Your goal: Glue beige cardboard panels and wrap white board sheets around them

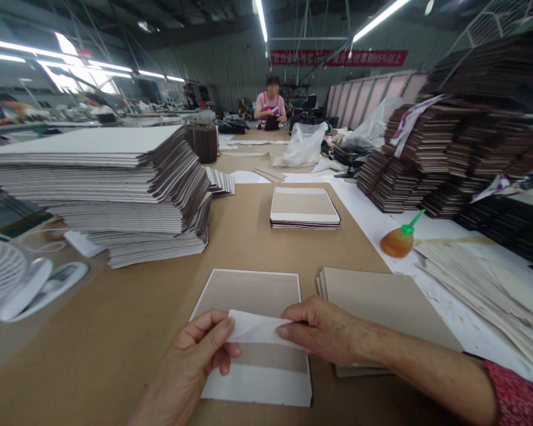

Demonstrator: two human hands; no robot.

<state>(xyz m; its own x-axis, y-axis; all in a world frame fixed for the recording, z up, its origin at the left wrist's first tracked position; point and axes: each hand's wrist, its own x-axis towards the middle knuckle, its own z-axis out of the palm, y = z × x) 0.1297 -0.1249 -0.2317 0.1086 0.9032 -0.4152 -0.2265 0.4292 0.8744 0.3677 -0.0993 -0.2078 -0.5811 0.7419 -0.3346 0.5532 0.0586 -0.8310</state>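
A white strip [257,329] is stretched between my two hands, just above a flat panel [262,293] with a grey-beige middle and white borders. My left hand [204,343] pinches the strip's left end between thumb and forefinger. At the other end, my right hand [324,328] grips it with thumb and fingers. The panel lies on the brown table covering, its middle partly hidden by the strip and hands. Right of it, partly under my right forearm, sits a small stack of grey-beige boards [377,296].
Ahead lies a short pile of bordered panels [305,204]. A tall stack of white-topped panels [160,195] stands left, near a white fan [2,269]. At right are an amber bottle with a green nozzle [397,241] and high dark stacks [426,148]. A person [270,106] works beyond.
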